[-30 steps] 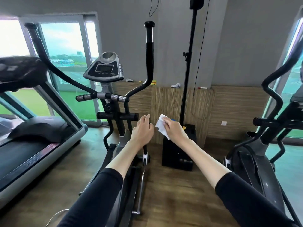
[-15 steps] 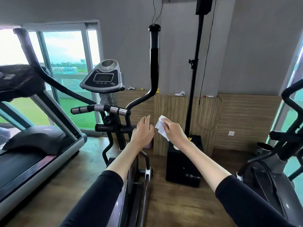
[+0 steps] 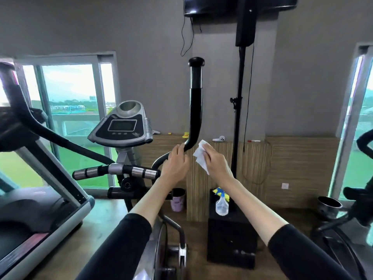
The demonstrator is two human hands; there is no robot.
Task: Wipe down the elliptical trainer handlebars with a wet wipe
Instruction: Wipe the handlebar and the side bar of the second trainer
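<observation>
The treadmill point(image 3: 40, 178) occupies the area well to the left of the elliptical trainer's upright handlebar point(image 3: 195, 110), which is the reference point for all positions below. A second exercise machine point(image 3: 359, 209) stands well to the right of the handlebar, at the frame edge. A black box point(image 3: 232, 239) sits on the floor below and to the right of the handlebar, and a black stand pole point(image 3: 239, 118) rises from behind it, parallel to the handlebar and to its right. The console point(image 3: 123, 126) is mounted to the left of the handlebar, with the horizontal grip bar point(image 3: 115, 170) below it. The left hand point(image 3: 175, 166) lies over the handlebar's lower bend with its fingers extended and close together, not wrapped round the tube; actual contact cannot be confirmed. The right hand point(image 3: 216, 160) is just to the right of the bend, fingers curled and pinching the wet wipe point(image 3: 199, 156). The wipe hangs crumpled just beside the bend; whether it touches the tube cannot be determined. A spray bottle point(image 3: 222, 205) stands on the box. A cup point(image 3: 177, 201) stands on the floor below the handlebar.
</observation>
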